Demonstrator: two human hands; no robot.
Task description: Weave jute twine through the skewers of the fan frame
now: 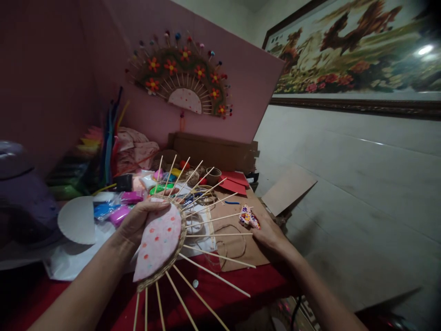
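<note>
My left hand [138, 218] grips a half-round fan base [161, 236] by its upper left part, thumb on the front. The base is covered in pale pink cloth with red and blue dots. Braided cord runs along its curved edge, and several thin wooden sticks [220, 234] spread out from there like rays. To the right, my right hand [267, 232] is closed around a small white thing with a purple and orange pattern [249, 217], close to the stick ends. Its exact kind is partly hidden by my fingers.
A flowered fan [186, 69] is on the pink board behind. Bagged coloured clay [119, 214], a white half disc [77, 220], red paper [234, 183], twine [237, 243] and cardboard [262, 257] lie on the table. A purple appliance [27, 197] stands left.
</note>
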